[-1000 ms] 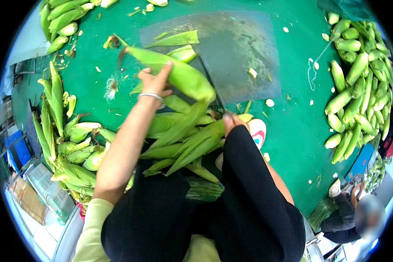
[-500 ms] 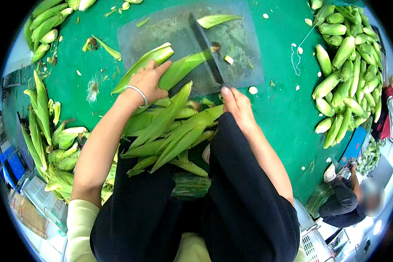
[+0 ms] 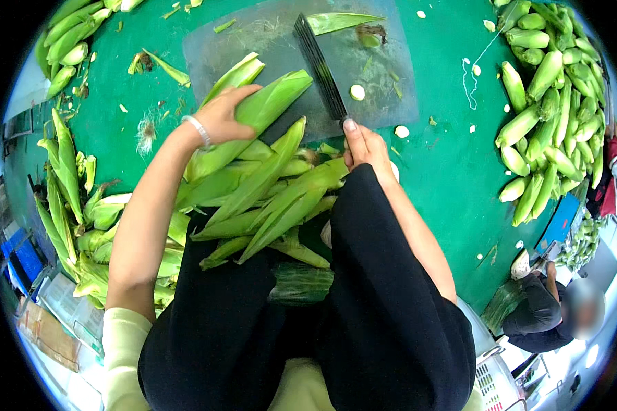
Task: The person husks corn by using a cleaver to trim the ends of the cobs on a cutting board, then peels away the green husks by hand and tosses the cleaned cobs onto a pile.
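Left hand (image 3: 223,116) grips corn ear (image 3: 266,108) at near-left corner of grey mat (image 3: 384,61), likely to steady it; right hand (image 3: 368,146) grips knife (image 3: 320,65), tip toward far edge, presumably for finger clearance.

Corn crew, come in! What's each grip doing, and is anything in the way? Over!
Left grip around corn ear. Right grip holding knife. Husk strip, pale round piece on mat, might crowd blade.
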Motion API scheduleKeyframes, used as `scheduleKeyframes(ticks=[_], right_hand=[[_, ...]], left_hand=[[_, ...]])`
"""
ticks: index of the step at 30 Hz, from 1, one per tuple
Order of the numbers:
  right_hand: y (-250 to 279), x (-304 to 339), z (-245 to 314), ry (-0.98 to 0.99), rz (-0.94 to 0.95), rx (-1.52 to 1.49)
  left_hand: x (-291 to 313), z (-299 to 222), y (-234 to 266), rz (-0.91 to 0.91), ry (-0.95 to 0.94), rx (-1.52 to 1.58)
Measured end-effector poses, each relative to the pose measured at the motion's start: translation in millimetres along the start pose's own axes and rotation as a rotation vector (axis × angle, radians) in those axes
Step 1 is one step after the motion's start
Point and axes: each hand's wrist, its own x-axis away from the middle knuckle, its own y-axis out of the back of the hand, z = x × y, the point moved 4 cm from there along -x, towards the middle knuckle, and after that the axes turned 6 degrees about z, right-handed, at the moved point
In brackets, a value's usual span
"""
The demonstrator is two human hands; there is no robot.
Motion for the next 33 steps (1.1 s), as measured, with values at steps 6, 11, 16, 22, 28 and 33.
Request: scheduleKeyframes(ticks=[6, 11, 16, 22, 28, 33], right_hand=[[45, 38, 55, 0.637, -0.459, 0.743], [39, 65, 174, 0.454, 0.114, 0.084], [13, 55, 186, 0.684, 0.076, 0.472], [-4, 40, 189, 0.715, 0.233, 0.196], [-46, 65, 131, 1.195, -0.027, 0.248], [-21, 41, 154, 0.640, 0.039, 0.191]], left_hand=[[42, -79, 33, -0.261, -0.256, 0.117], [43, -109, 40, -0.474, -0.493, 0.045], [38, -115, 24, -0.554, -0.393, 0.168], [41, -92, 38, -0.649, -0.386, 0.236], [44, -31, 66, -0.716, -0.106, 0.657], [65, -44, 59, -0.685, -0.153, 0.545]])
